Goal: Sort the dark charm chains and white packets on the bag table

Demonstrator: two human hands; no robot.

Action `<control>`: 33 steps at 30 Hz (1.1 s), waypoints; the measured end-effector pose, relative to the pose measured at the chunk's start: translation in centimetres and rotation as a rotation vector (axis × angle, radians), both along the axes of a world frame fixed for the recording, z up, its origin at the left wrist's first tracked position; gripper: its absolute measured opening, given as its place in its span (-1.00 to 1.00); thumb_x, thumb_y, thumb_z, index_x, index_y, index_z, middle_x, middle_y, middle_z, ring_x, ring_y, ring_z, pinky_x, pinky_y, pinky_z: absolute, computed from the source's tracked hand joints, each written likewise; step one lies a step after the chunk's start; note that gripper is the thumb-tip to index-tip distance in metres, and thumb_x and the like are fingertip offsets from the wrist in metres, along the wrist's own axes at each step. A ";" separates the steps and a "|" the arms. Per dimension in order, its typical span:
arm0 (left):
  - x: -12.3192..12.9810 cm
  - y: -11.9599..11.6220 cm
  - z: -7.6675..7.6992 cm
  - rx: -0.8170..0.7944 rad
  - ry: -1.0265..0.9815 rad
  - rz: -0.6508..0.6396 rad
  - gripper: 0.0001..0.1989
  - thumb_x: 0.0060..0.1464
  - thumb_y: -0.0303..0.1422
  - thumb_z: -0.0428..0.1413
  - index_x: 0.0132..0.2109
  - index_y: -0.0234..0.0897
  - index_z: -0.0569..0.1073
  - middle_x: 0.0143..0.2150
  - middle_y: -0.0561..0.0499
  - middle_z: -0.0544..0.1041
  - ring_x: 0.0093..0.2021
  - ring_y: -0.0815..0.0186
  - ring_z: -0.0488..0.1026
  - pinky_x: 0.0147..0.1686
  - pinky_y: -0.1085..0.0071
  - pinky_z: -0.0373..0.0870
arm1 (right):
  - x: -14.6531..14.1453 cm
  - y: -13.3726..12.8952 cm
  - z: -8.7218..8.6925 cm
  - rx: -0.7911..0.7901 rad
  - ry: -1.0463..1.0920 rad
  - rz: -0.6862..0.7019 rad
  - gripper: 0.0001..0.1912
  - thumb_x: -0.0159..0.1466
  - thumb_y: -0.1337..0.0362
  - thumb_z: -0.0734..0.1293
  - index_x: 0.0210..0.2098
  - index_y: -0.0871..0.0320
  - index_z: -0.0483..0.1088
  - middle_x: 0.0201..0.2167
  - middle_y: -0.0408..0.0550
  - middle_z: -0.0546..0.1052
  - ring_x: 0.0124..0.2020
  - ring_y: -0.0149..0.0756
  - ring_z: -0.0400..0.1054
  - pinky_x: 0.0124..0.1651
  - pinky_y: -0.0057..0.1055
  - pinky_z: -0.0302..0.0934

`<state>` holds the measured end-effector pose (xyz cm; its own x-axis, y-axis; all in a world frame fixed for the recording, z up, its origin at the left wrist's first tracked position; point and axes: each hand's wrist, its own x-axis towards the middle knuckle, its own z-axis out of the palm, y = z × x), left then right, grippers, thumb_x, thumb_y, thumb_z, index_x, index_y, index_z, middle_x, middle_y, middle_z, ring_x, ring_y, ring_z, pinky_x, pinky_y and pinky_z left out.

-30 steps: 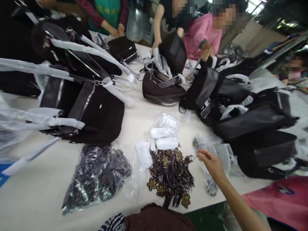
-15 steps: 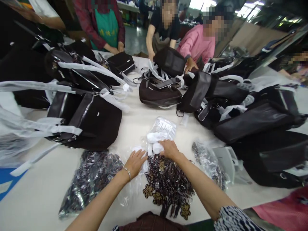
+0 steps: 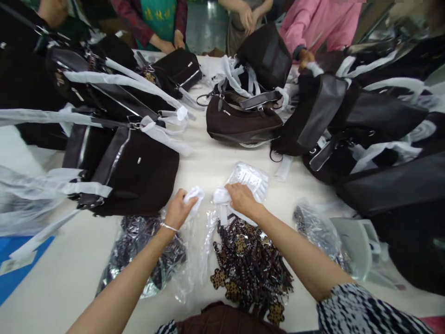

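Note:
My left hand (image 3: 178, 211) grips a crumpled white wad (image 3: 195, 197), paper or thin cloth, raised left of the middle. Closed fingers of my right hand (image 3: 240, 198) hold a second white bundle (image 3: 220, 195) that has a small white tag below it. Just behind that hand lies a clear plastic packet (image 3: 249, 177) with white contents and print. Nearer me is a heap of dark brown braided straps (image 3: 255, 260) with metal rings. Leopard-print star-shaped charms (image 3: 218, 279) stick out at its front and left edges.
Dark handbags crowd both sides: a large one (image 3: 139, 171) on the left, a brown one (image 3: 243, 120) ahead, several at right. Filled plastic bags (image 3: 139, 250) flank the heap, and a translucent bin (image 3: 358, 246) stands right. Co-workers stand across the table.
My left hand has moved left and away from the heap, lifting the white wad. My right hand now clasps the other white bundle. The camera has tilted down.

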<state>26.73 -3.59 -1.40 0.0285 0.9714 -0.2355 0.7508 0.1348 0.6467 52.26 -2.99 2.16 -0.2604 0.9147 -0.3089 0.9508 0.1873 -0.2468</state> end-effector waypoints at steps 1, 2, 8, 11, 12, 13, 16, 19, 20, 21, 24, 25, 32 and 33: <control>-0.1 1.0 -0.4 -0.053 -0.105 0.125 -0.69 0.00 -0.10 0.15 -0.28 -0.21 0.30 -0.46 0.12 0.36 -0.41 0.28 0.37 -0.37 0.40 0.26 | -0.4 0.2 -0.7 -0.023 -0.010 0.011 -0.54 0.14 0.44 0.28 0.06 0.23 0.27 -0.03 0.21 0.46 0.05 0.00 0.28 0.09 -0.14 0.11; 0.0 1.8 -1.0 -0.105 -0.207 0.208 -0.67 -0.06 -0.10 0.19 -0.30 -0.23 0.30 -0.46 0.12 0.36 -0.44 0.30 0.36 -0.41 0.42 0.25 | -0.5 0.3 -1.4 -0.042 -0.006 0.014 -0.52 0.13 0.46 0.28 0.06 0.24 0.27 -0.04 0.22 0.46 0.05 0.01 0.29 0.09 -0.13 0.11; 3.1 6.0 -3.7 -0.242 -0.492 0.262 -0.57 -0.13 -0.08 0.21 -0.25 -0.36 0.38 -0.44 0.02 0.47 -0.50 0.31 0.39 -0.48 0.41 0.31 | 1.4 4.1 -1.8 -0.128 0.057 -0.073 -0.50 0.15 0.22 0.32 0.08 0.15 0.24 -0.13 0.02 0.52 -0.15 -0.16 0.41 -0.15 -0.34 0.26; 4.6 9.3 -3.4 -0.194 -0.543 0.251 -0.54 -0.02 -0.10 0.17 -0.11 -0.39 0.39 -0.22 -0.10 0.52 -0.30 0.25 0.47 -0.27 0.34 0.39 | 1.8 7.4 -0.5 -0.088 0.158 -0.246 -0.42 0.13 0.12 0.34 0.09 0.21 0.23 -0.15 0.01 0.50 -0.18 -0.21 0.41 -0.19 -0.37 0.26; 4.9 10.2 -3.1 -0.163 -0.534 0.244 -0.53 -0.01 -0.15 0.19 -0.05 -0.39 0.37 -0.11 -0.15 0.50 -0.19 0.23 0.47 -0.17 0.31 0.39 | 1.7 8.3 -0.1 -0.047 0.168 -0.295 -0.36 0.11 0.11 0.37 0.12 0.23 0.21 -0.12 0.04 0.49 -0.16 -0.17 0.40 -0.17 -0.32 0.27; 5.1 10.9 -2.7 -0.111 -0.490 0.220 -0.52 -0.02 -0.22 0.21 0.00 -0.39 0.35 -0.01 -0.19 0.46 -0.09 0.20 0.45 -0.06 0.29 0.36 | 1.5 8.8 0.2 0.018 0.154 -0.317 -0.28 0.08 0.12 0.40 0.16 0.26 0.17 -0.07 0.09 0.47 -0.11 -0.11 0.38 -0.12 -0.25 0.27; 5.1 10.5 -1.4 0.101 -0.195 0.023 -0.54 -0.01 -0.38 0.21 0.06 -0.33 0.33 0.08 -0.16 0.38 0.06 0.17 0.35 0.12 0.25 0.23 | 0.8 8.6 0.9 0.295 0.057 -0.245 -0.19 0.07 0.20 0.44 0.23 0.27 0.10 0.14 0.24 0.32 0.10 0.10 0.22 0.08 -0.01 0.15; 5.4 6.5 -0.9 0.112 0.099 -0.247 -0.70 0.10 -0.25 0.13 -0.03 -0.24 0.37 -0.09 -0.08 0.46 -0.05 0.15 0.40 0.00 0.23 0.32 | -0.2 5.2 0.6 0.200 0.023 -0.188 -0.60 0.27 0.23 0.27 0.08 0.20 0.29 0.05 0.17 0.41 0.10 0.02 0.25 0.10 -0.07 0.12; 5.7 4.9 -1.1 0.077 0.166 -0.312 -0.66 0.09 -0.17 0.14 -0.04 -0.24 0.37 -0.12 -0.08 0.46 -0.08 0.13 0.40 -0.06 0.23 0.35 | -0.6 3.7 0.2 0.055 0.009 -0.194 -0.70 0.30 0.21 0.23 -0.02 0.18 0.36 -0.05 0.14 0.47 0.03 -0.01 0.31 0.06 -0.12 0.16; 6.1 3.3 -1.3 0.051 0.227 -0.368 -0.60 0.06 -0.13 0.16 -0.03 -0.24 0.36 -0.12 -0.09 0.46 -0.09 0.10 0.40 -0.10 0.23 0.36 | -1.1 2.0 -0.4 -0.091 -0.008 -0.204 -0.74 0.30 0.17 0.24 -0.11 0.18 0.41 -0.13 0.13 0.51 -0.03 -0.03 0.36 0.01 -0.15 0.19; 7.1 0.0 -2.2 0.033 0.361 -0.431 -0.59 0.03 -0.24 0.18 0.01 -0.25 0.32 -0.06 -0.13 0.43 -0.03 0.07 0.37 -0.11 0.24 0.36 | -2.7 -2.2 -2.5 -0.298 -0.044 -0.252 -0.68 0.19 0.10 0.36 -0.20 0.23 0.44 -0.22 0.21 0.55 -0.12 0.01 0.43 -0.08 -0.18 0.23; 7.2 -0.4 -2.4 0.031 0.385 -0.422 -0.64 0.04 -0.33 0.15 0.00 -0.25 0.31 -0.06 -0.12 0.43 -0.03 0.09 0.37 -0.11 0.25 0.35 | -3.1 -3.0 -3.2 -0.296 -0.038 -0.275 -0.66 0.18 0.11 0.37 -0.19 0.25 0.43 -0.21 0.25 0.54 -0.12 0.02 0.43 -0.08 -0.18 0.23; 4.3 -0.6 0.5 0.174 0.376 -0.219 -0.53 0.11 -0.50 -0.01 0.19 -0.31 0.22 0.22 -0.25 0.29 0.21 0.04 0.21 0.14 0.15 0.19 | -3.7 -4.3 -3.1 -0.401 0.167 -0.483 -0.80 0.13 0.17 0.31 -0.47 0.19 0.39 -0.48 -0.03 0.52 -0.42 -0.27 0.40 -0.39 -0.43 0.19; 4.0 -1.2 1.3 0.206 0.300 -0.182 -0.54 0.13 -0.46 -0.01 0.19 -0.32 0.23 0.22 -0.24 0.29 0.22 0.04 0.20 0.16 0.14 0.15 | -3.6 -4.7 -2.3 -0.410 0.220 -0.496 -0.78 0.15 0.15 0.29 -0.51 0.18 0.35 -0.56 -0.11 0.46 -0.50 -0.35 0.34 -0.45 -0.48 0.15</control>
<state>30.78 -4.75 -0.12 0.1640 0.9846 -0.0604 0.9100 -0.1274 0.3946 48.63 -7.67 -0.11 0.0627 0.7624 -0.6441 0.8195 -0.4077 -0.4027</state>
